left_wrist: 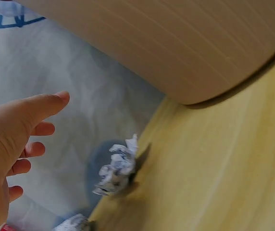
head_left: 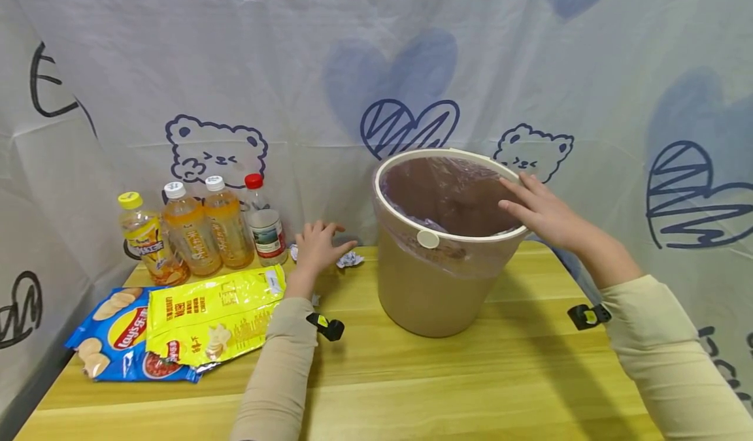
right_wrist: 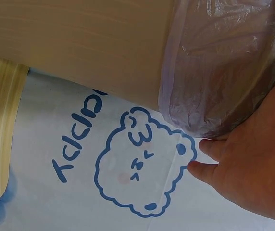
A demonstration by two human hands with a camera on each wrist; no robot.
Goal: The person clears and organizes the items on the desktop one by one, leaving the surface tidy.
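A tan trash bin (head_left: pixel 435 297) with a cream rim and a clear plastic liner (right_wrist: pixel 214 82) stands upright on the wooden table. My right hand (head_left: pixel 544 212) rests at the right side of its rim, fingers extended over the opening. In the right wrist view that hand (right_wrist: pixel 253 163) lies beside the lined rim. My left hand (head_left: pixel 317 251) hovers left of the bin with thumb and fingers spread, holding nothing. Close by it, at the table's back edge, lies a crumpled paper ball (left_wrist: pixel 118 168). A second crumpled paper (left_wrist: pixel 74 223) shows lower in the left wrist view.
Left of my left hand stand several plastic bottles: one yellow-capped (head_left: pixel 147 245), two white-capped (head_left: pixel 191 232) and one red-capped (head_left: pixel 266 225). Before them a yellow snack bag (head_left: pixel 214 310) overlaps a blue Lay's bag (head_left: pixel 117 336). A printed cloth (head_left: pixel 317 55) hangs behind the table.
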